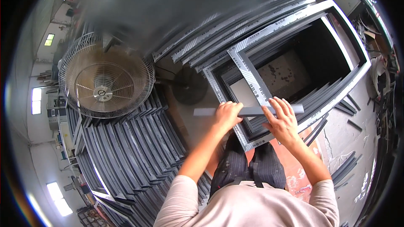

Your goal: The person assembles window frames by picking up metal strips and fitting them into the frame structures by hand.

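A flat grey strip (252, 111) lies crosswise in front of me, over the near end of a stack of dark rectangular frames. My left hand (228, 116) is closed around its left part, with the thumb toward the middle. Farther right, my right hand (283, 122) grips the same strip, fingers over its far edge and thumb beneath. Both ends stick out past my hands. Under it, the top window frame (257, 85) is covered in pale printed film and has a crossbar dividing its opening.
To the left stands a large round wire-caged fan (102, 93), with rows of dark frames (139, 151) leaning below it. More film-covered frames (252, 19) are stacked beyond. Loose dark strips (345, 168) lie on the floor at right. A dark blur covers the upper middle.
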`<state>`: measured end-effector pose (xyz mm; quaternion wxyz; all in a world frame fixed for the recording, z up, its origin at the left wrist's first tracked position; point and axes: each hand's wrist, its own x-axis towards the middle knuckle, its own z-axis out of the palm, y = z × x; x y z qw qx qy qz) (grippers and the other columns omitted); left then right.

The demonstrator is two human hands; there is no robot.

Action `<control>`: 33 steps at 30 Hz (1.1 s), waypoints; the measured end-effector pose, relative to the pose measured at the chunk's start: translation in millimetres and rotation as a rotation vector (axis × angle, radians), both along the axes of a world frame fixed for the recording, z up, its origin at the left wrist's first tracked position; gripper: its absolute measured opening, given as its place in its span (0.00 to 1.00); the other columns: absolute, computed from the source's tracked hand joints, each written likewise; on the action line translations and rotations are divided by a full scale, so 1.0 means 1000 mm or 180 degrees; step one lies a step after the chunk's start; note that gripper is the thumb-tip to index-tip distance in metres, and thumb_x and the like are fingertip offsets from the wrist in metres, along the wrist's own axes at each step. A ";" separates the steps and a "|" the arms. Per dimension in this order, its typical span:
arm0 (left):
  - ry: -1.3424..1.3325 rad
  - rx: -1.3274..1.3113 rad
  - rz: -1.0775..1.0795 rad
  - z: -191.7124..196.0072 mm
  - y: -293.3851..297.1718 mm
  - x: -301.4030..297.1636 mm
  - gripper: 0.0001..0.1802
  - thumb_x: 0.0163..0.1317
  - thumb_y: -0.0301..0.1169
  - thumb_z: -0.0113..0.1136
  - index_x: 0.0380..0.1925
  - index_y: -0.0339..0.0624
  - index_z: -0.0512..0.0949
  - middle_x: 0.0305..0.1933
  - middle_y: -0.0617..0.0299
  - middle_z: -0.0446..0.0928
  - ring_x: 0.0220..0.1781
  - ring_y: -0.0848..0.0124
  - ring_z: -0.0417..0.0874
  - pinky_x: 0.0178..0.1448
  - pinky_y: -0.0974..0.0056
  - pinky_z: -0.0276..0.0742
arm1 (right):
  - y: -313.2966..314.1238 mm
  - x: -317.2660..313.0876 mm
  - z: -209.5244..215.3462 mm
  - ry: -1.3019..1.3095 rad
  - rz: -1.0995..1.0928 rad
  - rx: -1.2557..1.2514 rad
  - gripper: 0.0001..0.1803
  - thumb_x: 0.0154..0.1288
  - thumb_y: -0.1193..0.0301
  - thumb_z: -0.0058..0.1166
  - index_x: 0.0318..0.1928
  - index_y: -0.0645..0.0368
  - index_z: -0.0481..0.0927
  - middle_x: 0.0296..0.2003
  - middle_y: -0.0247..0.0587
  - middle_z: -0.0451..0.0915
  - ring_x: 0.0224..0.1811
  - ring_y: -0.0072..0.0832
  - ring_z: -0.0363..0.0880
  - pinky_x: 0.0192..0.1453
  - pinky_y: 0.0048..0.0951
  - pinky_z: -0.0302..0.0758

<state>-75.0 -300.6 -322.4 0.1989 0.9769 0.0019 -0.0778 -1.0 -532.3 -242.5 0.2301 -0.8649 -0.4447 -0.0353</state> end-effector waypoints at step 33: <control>0.0408 -0.0365 0.4056 -0.252 0.066 0.060 0.60 0.43 0.41 0.77 0.65 0.20 0.48 0.62 0.30 0.63 0.65 0.44 0.69 0.69 0.53 0.65 | 0.084 -0.072 -0.296 0.4568 -0.1185 0.0319 0.39 0.66 0.48 0.56 0.61 0.72 0.70 0.54 0.59 0.78 0.57 0.39 0.77 0.61 0.32 0.71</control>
